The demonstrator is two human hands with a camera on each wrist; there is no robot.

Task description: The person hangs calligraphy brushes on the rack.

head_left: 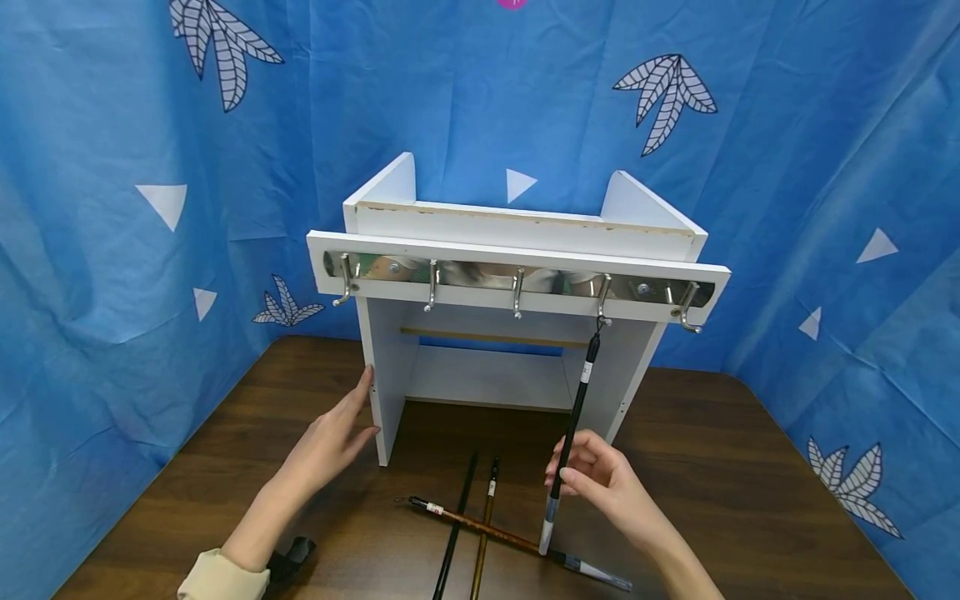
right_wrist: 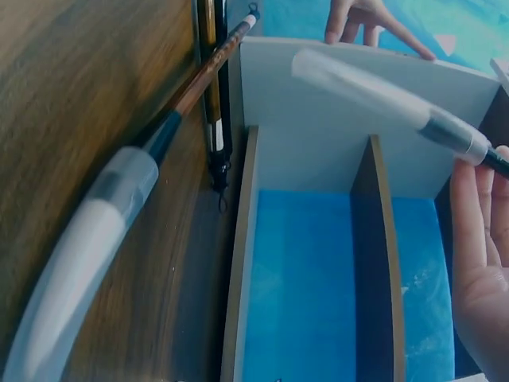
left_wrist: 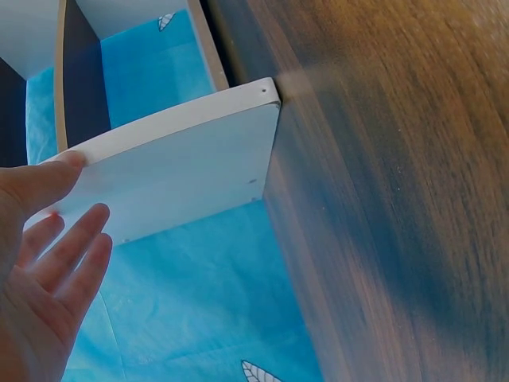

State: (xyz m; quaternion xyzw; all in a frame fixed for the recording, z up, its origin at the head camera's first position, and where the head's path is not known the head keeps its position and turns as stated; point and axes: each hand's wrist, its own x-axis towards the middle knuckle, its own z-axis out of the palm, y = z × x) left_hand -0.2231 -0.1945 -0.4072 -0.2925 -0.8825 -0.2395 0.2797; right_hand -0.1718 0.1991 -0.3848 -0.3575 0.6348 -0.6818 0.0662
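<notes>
A black-handled writing brush with a clear cap over its white tip hangs by its loop at the fourth hook of the white rack. My right hand pinches this brush low on its handle, just above the cap. At the other side, the fingertips of my left hand touch the front edge of the rack's left side panel. Below, a brown capped brush lies across a black brush and a golden-brown brush on the table.
Several more hooks, one being the middle hook, stick out from the shiny strip along the rack's front. The rack stands on a dark wooden table, with a blue patterned cloth behind. A small black object lies beside my left forearm.
</notes>
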